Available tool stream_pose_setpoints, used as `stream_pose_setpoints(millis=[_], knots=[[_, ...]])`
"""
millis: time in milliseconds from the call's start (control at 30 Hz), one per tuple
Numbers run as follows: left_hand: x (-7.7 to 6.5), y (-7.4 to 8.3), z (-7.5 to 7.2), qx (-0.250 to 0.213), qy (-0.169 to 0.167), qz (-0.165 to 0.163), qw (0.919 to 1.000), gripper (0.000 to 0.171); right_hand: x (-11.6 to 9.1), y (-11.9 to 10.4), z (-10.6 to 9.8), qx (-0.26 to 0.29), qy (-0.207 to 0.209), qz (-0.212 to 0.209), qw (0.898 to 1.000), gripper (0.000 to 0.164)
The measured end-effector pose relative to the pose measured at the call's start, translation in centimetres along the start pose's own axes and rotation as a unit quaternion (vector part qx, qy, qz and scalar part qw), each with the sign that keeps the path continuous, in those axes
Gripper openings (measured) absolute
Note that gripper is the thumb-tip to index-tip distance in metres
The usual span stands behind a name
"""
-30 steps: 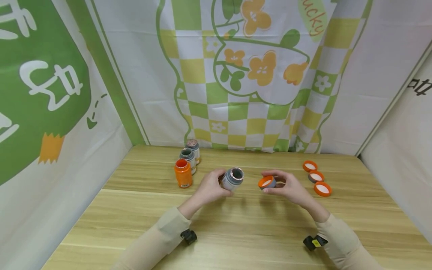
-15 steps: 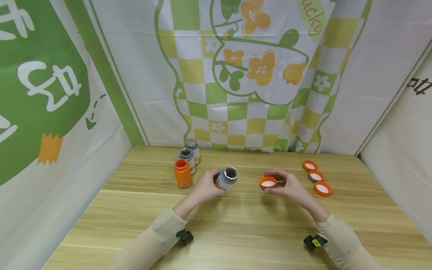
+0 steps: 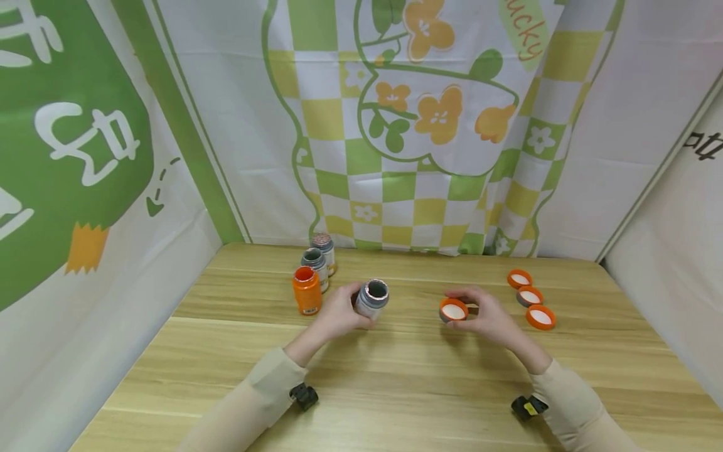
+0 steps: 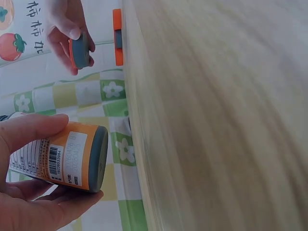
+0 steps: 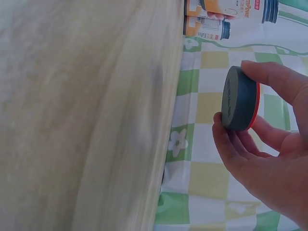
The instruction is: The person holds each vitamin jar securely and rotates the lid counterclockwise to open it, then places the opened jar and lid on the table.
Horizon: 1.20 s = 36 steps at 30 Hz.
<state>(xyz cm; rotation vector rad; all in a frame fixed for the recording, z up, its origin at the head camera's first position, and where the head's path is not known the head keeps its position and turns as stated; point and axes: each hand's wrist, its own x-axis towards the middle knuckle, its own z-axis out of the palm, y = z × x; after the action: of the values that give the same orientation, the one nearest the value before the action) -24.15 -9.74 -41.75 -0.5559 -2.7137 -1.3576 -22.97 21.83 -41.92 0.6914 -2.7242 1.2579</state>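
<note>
My left hand (image 3: 339, 312) grips a grey bottle (image 3: 371, 301) with its lid off and its dark mouth facing up. Its orange-and-white label (image 4: 72, 154) with a barcode shows in the left wrist view, thumb on one side and fingers on the other. To the right, my right hand (image 3: 482, 314) pinches a round cap (image 3: 454, 311) by its edge, the white inner face turned upward and an orange rim around it. From the right wrist view the cap's grey outside (image 5: 238, 98) is seen. A gap separates bottle and cap, both held above the wooden table (image 3: 395, 389).
Left of the held bottle stand an orange open bottle (image 3: 307, 292), a grey open bottle (image 3: 316, 267) and another grey bottle (image 3: 324, 251) in a row. On the right lie three caps, an upper one (image 3: 519, 279), a middle one (image 3: 530, 296) and a lower one (image 3: 540, 317).
My left hand has moved left with the bottle, away from the cap, and holds it more upright. My right hand has shifted slightly right, tipping the cap's white inside further up.
</note>
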Motion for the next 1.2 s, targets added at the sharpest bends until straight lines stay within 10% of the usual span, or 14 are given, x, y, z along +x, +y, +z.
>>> stream_pose_setpoints(millis=[1200], knots=[[-1.6,-1.3,-2.4,0.036,0.011,-0.022,0.9991,0.064,-1.4,2.3,-0.9,-0.097,-0.028,0.001,0.995,0.053]])
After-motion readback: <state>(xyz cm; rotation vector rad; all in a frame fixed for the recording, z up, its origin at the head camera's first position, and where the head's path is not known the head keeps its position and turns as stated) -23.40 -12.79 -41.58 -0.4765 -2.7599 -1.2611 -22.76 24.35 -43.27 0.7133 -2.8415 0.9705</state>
